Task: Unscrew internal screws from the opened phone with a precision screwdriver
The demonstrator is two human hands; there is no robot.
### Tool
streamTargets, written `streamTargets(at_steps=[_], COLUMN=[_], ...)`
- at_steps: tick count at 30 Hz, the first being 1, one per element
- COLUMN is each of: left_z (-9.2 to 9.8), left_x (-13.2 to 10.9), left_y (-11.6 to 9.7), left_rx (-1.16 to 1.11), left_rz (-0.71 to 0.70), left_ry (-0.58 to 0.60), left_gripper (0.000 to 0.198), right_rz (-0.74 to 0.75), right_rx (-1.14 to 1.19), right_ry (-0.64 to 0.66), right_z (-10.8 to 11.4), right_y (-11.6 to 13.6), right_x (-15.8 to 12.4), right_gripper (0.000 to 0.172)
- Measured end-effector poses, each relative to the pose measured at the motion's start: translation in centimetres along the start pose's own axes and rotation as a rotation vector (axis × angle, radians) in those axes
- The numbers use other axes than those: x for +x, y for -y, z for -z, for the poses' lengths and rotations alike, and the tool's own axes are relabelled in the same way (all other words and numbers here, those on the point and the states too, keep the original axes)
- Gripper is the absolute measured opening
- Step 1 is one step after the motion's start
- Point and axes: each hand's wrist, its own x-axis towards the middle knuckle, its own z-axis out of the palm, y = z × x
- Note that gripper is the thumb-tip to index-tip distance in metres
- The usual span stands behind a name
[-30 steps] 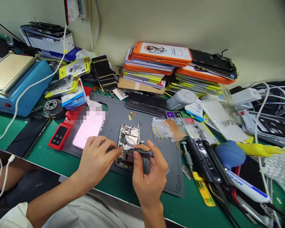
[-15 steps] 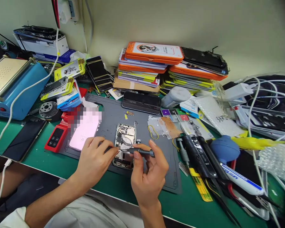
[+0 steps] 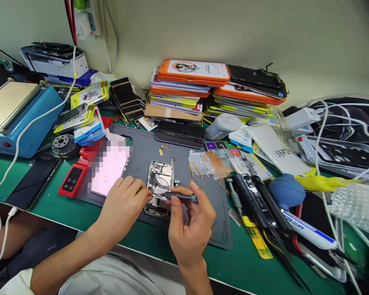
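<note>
An opened smartphone [image 3: 165, 169] with bare inner parts lies on a grey work mat [image 3: 199, 223]. My right hand [image 3: 192, 225] grips a dark screwdriver [image 3: 184, 198] between thumb and fingers, its shaft pointing left over the middle of the phone. At the phone's left edge, my left hand [image 3: 123, 205] has thumb and fingertips pressed together, close to the screwdriver's tip. Whatever those fingertips pinch is too small or hidden to make out. Small loose parts [image 3: 164, 148] lie on the mat above the phone.
Left of the phone are a lit pink screen [image 3: 110, 168] and a red device with buttons [image 3: 70, 180]. A dark phone [image 3: 180, 134] lies behind. To the right sit a yellow rubber band [image 3: 195, 172], a blue air blower [image 3: 286, 191] and tweezers [image 3: 290, 262]. Boxes [image 3: 193, 71] are stacked by the wall.
The whole view has shifted slightly, with the bench items a little further left. Both hands keep nearly the same pose over the phone, and the screwdriver stays in my right hand.
</note>
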Motion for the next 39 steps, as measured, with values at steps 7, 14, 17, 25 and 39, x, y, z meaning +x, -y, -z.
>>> streamTargets(at_steps=[7,14,17,25,39], left_z=[0.3,1.3,0.8,-0.2,-0.1], left_x=[0.4,2.4,2.9,2.9,2.1], left_y=[0.4,4.2,4.9,5.6,5.8], left_rx=[0.052,0.167,0.207,0.151,0.117], left_rz=[-0.065,-0.006,-0.025,-0.026,-0.039], left_ry=[0.041,0.057,0.061,0.045,0.070], left_gripper=[0.014,0.011,0.012,0.010,0.033], right_rz=[0.048,0.044,0.035,0.015,0.019], right_rx=[0.000,0.035,0.049,0.053,0.031], right_ry=[-0.037,-0.030,-0.022,-0.026,-0.046], right_z=[0.0,0.0,0.0,0.1,0.1], right_y=[0.0,0.0,0.1,0.0,0.2], right_x=[0.0,0.2,0.2,-0.1,0.1], right_gripper=[0.063,0.062,0.061,0.061,0.059])
